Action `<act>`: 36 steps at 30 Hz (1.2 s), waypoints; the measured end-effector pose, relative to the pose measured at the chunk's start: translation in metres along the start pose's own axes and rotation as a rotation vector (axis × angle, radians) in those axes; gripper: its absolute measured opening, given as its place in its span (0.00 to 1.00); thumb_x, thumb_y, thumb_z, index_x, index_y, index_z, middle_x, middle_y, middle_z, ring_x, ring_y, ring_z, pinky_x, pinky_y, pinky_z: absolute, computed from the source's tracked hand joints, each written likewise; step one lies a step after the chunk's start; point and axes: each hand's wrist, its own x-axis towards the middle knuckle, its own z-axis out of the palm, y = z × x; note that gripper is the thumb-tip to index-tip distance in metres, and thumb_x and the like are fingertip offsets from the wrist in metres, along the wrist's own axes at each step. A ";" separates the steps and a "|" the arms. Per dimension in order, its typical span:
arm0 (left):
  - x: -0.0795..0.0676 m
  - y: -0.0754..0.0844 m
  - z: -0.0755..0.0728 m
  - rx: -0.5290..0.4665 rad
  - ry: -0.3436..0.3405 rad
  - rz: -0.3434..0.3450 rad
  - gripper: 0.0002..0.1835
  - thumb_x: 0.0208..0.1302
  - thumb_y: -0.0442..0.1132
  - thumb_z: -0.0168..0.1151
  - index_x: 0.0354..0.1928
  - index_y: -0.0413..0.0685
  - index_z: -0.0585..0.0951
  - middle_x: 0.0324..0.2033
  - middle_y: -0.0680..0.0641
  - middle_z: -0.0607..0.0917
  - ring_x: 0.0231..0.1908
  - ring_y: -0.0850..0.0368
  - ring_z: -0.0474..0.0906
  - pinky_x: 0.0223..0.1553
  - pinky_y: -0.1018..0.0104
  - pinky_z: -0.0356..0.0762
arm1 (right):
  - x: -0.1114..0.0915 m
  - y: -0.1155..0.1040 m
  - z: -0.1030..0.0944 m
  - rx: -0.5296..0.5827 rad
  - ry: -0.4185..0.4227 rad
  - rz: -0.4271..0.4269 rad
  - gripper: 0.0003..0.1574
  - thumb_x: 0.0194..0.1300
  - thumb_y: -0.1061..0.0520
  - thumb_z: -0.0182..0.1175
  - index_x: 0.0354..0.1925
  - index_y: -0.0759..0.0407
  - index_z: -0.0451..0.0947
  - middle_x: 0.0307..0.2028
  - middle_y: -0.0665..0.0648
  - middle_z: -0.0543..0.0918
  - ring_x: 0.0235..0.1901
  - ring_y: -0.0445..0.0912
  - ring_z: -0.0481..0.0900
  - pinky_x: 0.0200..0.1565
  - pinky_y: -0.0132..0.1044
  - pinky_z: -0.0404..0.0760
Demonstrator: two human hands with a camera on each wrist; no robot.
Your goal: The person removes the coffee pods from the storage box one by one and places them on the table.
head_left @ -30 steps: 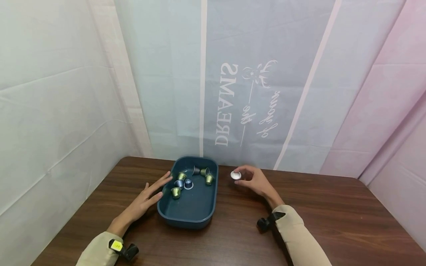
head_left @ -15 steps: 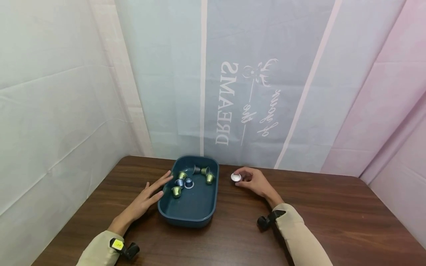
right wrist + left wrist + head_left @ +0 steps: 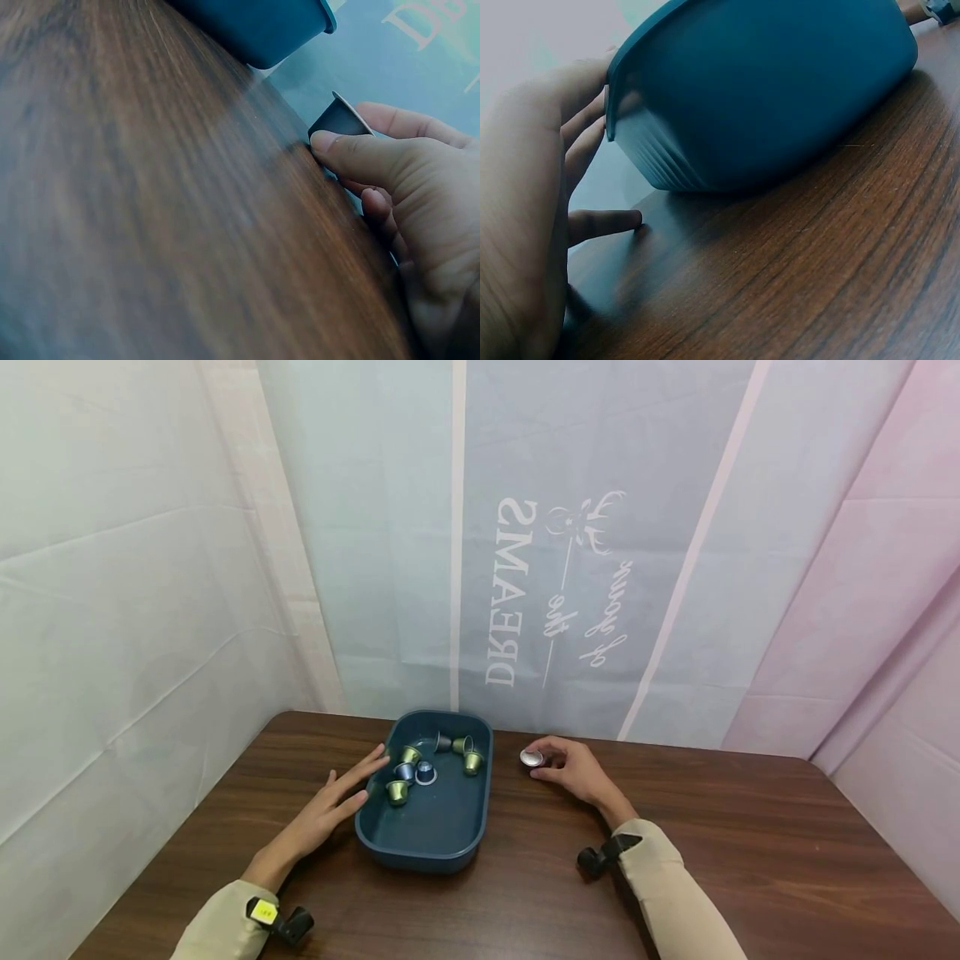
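My right hand (image 3: 576, 770) pinches a coffee capsule (image 3: 532, 758) between thumb and fingers, to the right of the tub. Its silver lid faces up and toward the head camera; in the right wrist view the dark body of the capsule (image 3: 335, 120) shows above the thumb. My left hand (image 3: 324, 814) lies along the tub's left side, fingers straight and spread, fingertips at the rim. The blue tub (image 3: 427, 863) holds several capsules: green ones such as the near green capsule (image 3: 397, 792), a blue capsule (image 3: 425, 772) standing lid down, and a dark grey capsule (image 3: 443, 742).
A brown wood-grain table (image 3: 750, 843) carries the tub. A printed fabric backdrop (image 3: 390, 568) rises right behind the table's far edge, with more cloth at both sides. Black wrist cameras, such as the right wrist camera (image 3: 596, 862), sit on both arms.
The capsule has turned slightly in my right hand's fingers, its lid catching the light differently, and the thumb and fingertips have shifted round it. My left hand and the tub hold their place.
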 end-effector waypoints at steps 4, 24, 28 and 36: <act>0.000 0.001 0.000 0.001 -0.002 -0.002 0.27 0.74 0.33 0.44 0.73 0.50 0.59 0.74 0.46 0.48 0.70 0.35 0.42 0.53 0.22 0.21 | 0.000 0.000 0.000 -0.004 -0.003 -0.019 0.20 0.53 0.56 0.73 0.45 0.43 0.82 0.35 0.45 0.82 0.32 0.42 0.78 0.31 0.34 0.78; 0.000 0.002 0.000 -0.005 -0.002 -0.004 0.27 0.74 0.34 0.44 0.73 0.52 0.59 0.74 0.41 0.49 0.71 0.37 0.42 0.53 0.22 0.21 | -0.010 -0.045 -0.016 0.078 -0.048 -0.067 0.29 0.53 0.64 0.72 0.53 0.66 0.76 0.34 0.67 0.77 0.28 0.51 0.74 0.29 0.35 0.74; 0.001 0.003 -0.001 -0.005 -0.003 -0.013 0.27 0.74 0.35 0.44 0.73 0.52 0.59 0.74 0.42 0.49 0.71 0.38 0.43 0.53 0.22 0.21 | -0.009 -0.051 -0.019 0.076 -0.033 -0.085 0.29 0.53 0.64 0.72 0.54 0.67 0.76 0.34 0.70 0.78 0.26 0.54 0.75 0.28 0.37 0.75; 0.001 0.003 -0.001 0.000 0.000 -0.013 0.27 0.74 0.34 0.44 0.73 0.53 0.59 0.74 0.45 0.49 0.71 0.36 0.43 0.53 0.22 0.22 | -0.007 -0.066 -0.023 0.170 -0.023 -0.116 0.26 0.54 0.66 0.70 0.52 0.65 0.76 0.35 0.73 0.77 0.31 0.58 0.77 0.32 0.38 0.78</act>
